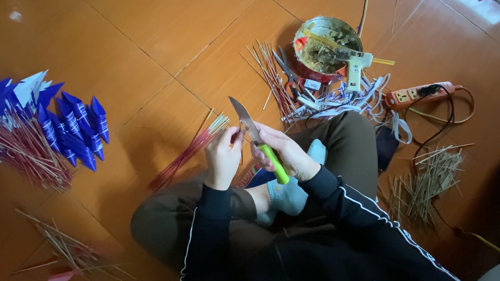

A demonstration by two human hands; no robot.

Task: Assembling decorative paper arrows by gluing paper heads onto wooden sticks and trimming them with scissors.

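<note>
I sit cross-legged on an orange tiled floor. My right hand (pixel 286 153) grips a knife (pixel 247 120) by its green handle, blade pointing up and away. My left hand (pixel 222 155) pinches a thin stick beside the blade, close to my right hand. A bundle of red-ended sticks (pixel 187 154) lies on the floor just left of my left hand. Both sleeves are black with a white stripe.
A pile of blue-and-white paper flags on sticks (pixel 23 132) lies at left. A round tin (pixel 326 47), a glue gun (pixel 356 69), scissors (pixel 288 72) and loose sticks (pixel 272 80) sit ahead. An orange power strip (pixel 419 93) is at right, trimmed stick ends (pixel 428 181) beside my right knee.
</note>
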